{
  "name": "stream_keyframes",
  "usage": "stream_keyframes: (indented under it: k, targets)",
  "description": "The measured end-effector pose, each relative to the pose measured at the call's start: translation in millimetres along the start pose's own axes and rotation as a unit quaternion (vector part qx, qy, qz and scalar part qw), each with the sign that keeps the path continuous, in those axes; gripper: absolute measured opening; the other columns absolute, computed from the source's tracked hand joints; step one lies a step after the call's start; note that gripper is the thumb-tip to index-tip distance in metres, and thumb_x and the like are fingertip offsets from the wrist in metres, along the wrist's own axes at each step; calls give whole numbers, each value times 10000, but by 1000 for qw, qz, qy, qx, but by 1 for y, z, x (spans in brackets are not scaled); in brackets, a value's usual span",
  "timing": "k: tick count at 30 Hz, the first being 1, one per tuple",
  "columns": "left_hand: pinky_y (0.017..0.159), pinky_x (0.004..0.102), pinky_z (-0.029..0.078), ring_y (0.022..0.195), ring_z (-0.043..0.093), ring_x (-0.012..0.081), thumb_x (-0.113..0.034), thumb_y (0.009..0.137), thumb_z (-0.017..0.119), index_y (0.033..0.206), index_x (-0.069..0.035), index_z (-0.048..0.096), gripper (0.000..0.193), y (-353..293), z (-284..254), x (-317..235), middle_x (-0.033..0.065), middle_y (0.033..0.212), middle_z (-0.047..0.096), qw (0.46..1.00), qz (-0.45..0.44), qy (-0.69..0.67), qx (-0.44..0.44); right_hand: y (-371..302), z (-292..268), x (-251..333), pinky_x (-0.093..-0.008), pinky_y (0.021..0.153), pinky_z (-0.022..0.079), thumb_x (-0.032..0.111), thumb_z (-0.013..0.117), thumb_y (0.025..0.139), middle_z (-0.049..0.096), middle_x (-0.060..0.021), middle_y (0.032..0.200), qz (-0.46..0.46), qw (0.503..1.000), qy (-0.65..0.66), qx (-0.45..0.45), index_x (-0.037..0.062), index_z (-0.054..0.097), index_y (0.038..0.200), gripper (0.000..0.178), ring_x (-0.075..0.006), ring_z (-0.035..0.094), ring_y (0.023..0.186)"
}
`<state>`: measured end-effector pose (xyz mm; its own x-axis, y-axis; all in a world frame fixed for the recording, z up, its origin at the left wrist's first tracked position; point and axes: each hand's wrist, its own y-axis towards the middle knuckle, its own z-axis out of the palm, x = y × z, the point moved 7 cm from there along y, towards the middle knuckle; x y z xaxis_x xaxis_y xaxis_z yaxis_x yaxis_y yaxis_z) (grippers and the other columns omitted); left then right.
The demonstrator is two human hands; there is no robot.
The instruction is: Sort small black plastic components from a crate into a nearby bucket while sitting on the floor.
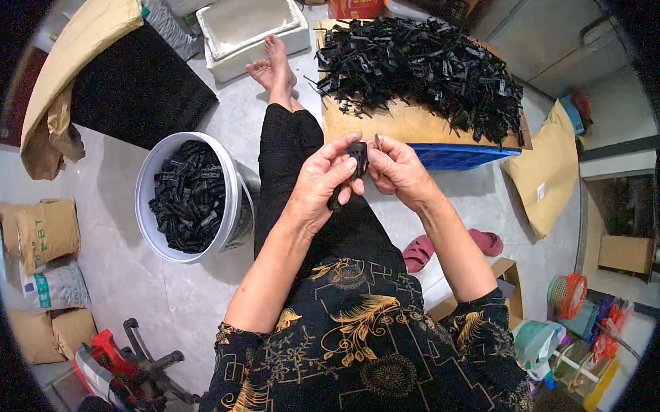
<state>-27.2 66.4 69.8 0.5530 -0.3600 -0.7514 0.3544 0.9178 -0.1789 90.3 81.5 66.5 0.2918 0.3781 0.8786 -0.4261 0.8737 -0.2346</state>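
My left hand (323, 178) grips a small black plastic part (358, 155) between thumb and fingers, in front of my lap. Close beside it, my right hand (400, 173) is closed in a pinch. A thin, short tip shows above its fingers, too small to name. Beyond my hands, a large heap of black plastic parts (420, 72) with thin stems covers much of a cardboard sheet (385, 124). To the left stands a white bucket (147, 212) with many black plastic pieces (188, 196) inside.
A blue crate (459, 156) supports the cardboard. A white foam box (255, 45) stands beyond my bare foot (278, 66). Brown sacks (51, 234) lie at far left, near a red and black chair-like object (125, 366). A large brown paper package (547, 173) lies at right.
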Motion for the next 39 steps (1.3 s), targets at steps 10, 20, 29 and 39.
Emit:
stream_keyframes:
  k: [10,20,29,39]
  targets:
    - [487,204,430,567,523,66,-46,839,567,1228,-21,473,401,20,10,12,4,758,534,969,-21,245,15,2,-26,-18,-179,378,217,232,578,894,414,88,581,26,999,4,-23,94,543,885,143,-5,316,436]
    - [513,246,441,568,522,92,-11,835,524,1138,-13,427,318,45,-2,20,33,690,504,919,13,393,-20,5,-31,-20,-182,471,294,221,405,971,405,51,651,-15,986,-155,-63,53,505,923,201,-30,352,551]
    - [557,328,455,605,564,235,5,824,519,1077,-17,412,276,58,-3,23,138,720,540,890,17,456,-17,17,-46,-34,-203,509,329,166,437,957,418,47,681,-22,971,-218,-91,36,504,935,148,-44,364,577]
    - [704,402,474,820,594,390,-43,806,544,1016,-9,483,221,50,-10,-26,223,892,566,788,126,595,-98,46,-40,-28,-255,523,369,167,464,941,457,-8,654,-48,965,-241,-86,22,522,948,156,-85,416,592]
